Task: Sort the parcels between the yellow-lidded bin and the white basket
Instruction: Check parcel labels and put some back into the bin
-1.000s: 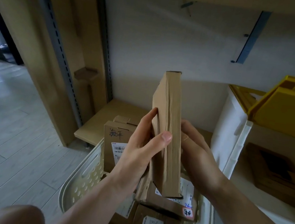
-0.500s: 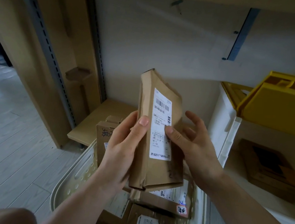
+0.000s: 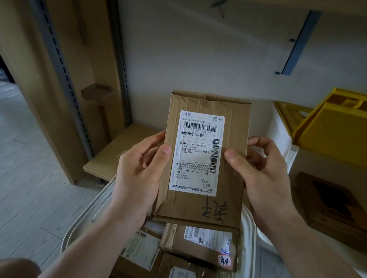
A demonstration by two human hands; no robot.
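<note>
I hold a flat brown cardboard parcel point(image 3: 227, 209) upright in front of me, its white shipping label and a handwritten mark facing me. My left hand point(image 3: 138, 175) grips its left edge, thumb on the front. My right hand point(image 3: 263, 176) grips its right edge the same way. Directly below is the white basket point(image 3: 84, 219), which holds several labelled brown parcels point(image 3: 199, 244). At the right stands the white bin point(image 3: 280, 132) with its yellow lid point(image 3: 345, 128) flipped open; a brown parcel point(image 3: 335, 208) lies inside.
A wooden shelf upright with a grey slotted rail point(image 3: 56, 54) stands at the left, with a low wooden board point(image 3: 116, 153) behind the basket. A white wall is straight ahead. Pale plank flooring point(image 3: 13, 164) spreads to the left. My knee point(image 3: 7, 267) shows at the bottom left.
The parcel has turned from edge-on to label side facing me. Both hands shifted to its side edges, and it sits closer and more central.
</note>
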